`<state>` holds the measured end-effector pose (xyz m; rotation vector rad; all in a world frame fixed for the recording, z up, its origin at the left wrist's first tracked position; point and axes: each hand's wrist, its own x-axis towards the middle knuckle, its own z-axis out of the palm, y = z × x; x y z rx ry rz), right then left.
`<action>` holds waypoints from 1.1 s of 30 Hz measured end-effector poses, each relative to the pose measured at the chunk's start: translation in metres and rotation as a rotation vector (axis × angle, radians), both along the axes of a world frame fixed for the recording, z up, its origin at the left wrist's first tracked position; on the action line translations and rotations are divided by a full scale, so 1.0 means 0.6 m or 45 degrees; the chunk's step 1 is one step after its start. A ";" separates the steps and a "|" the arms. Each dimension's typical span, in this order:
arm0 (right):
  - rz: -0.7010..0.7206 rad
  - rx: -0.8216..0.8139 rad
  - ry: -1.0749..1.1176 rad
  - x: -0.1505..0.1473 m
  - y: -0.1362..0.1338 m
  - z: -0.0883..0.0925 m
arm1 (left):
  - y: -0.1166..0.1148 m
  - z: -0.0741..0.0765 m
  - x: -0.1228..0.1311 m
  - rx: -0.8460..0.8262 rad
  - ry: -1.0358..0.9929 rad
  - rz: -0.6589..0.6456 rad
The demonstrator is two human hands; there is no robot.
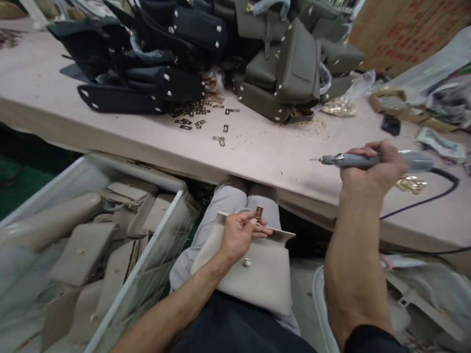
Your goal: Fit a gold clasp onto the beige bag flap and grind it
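Observation:
A beige handbag (257,279) with a small metal stud lies across my lap, its flap edge turned toward the table. Above that flap my left hand (239,233) pinches a small gold-coloured metal plate (259,213) between thumb and fingers, the other fingers resting near the flap. Out over the table's right side, my right hand (379,164) is wrapped around a grey corded electric screwdriver (358,161). Its thin bit points left, apart from the bag. Several loose metal plates (221,139) like the held one lie on the tabletop.
Black bags (136,88) and olive bags (290,73) are piled along the back of the table (154,131). At left stands a translucent bin (172,206) of beige bags; another tub (319,304) is at lower right. The screwdriver's cord (423,201) loops over the table edge.

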<state>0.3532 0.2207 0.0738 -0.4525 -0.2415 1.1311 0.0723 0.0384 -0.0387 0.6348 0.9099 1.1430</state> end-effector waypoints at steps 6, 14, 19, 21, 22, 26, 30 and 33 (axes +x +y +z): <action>0.024 -0.088 -0.249 -0.146 -0.190 -0.024 | -0.010 -0.003 0.001 -0.048 -0.034 0.022; -0.040 -0.060 -0.603 -0.233 -0.274 -0.060 | -0.009 0.003 0.003 -0.153 0.002 0.022; -0.092 -0.011 -0.731 -0.257 -0.286 -0.060 | -0.011 0.010 0.003 -0.152 -0.011 0.025; -0.123 0.005 -0.781 -0.263 -0.287 -0.061 | -0.012 0.012 0.003 -0.150 -0.021 0.025; -0.138 0.011 -0.803 -0.265 -0.288 -0.061 | -0.012 0.012 0.003 -0.147 -0.020 0.024; -0.174 0.026 -0.857 -0.272 -0.290 -0.063 | -0.013 0.013 0.003 -0.138 0.013 0.013; -0.177 0.034 -0.880 -0.274 -0.291 -0.064 | -0.012 0.013 0.003 -0.133 0.018 0.013; -0.187 0.041 -0.909 -0.276 -0.292 -0.065 | -0.012 0.011 0.003 -0.120 0.010 0.008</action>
